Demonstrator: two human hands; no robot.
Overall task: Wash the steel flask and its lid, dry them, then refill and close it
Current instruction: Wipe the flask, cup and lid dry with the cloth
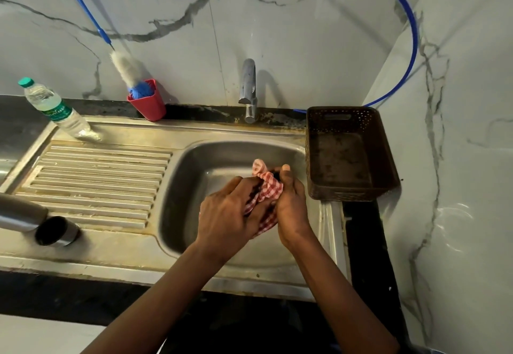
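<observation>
Both hands are over the sink basin (194, 165), wrapped around a red-and-white checked cloth (268, 187). My left hand (227, 212) grips the cloth from the left. My right hand (290, 203) presses it from the right, thumb up, against a small dark object, apparently the lid (276, 173), which is mostly hidden in the cloth. The steel flask (30, 217) lies on its side on the ribbed drainboard at the left edge, its open dark mouth facing right. A clear plastic water bottle (52, 106) with a green cap stands tilted at the back left.
A chrome tap (248, 90) rises behind the basin. A red cup (148, 101) holding a blue-handled bottle brush sits on the back ledge. A brown perforated basket (349, 153) stands right of the sink. A blue hose runs along the marble wall.
</observation>
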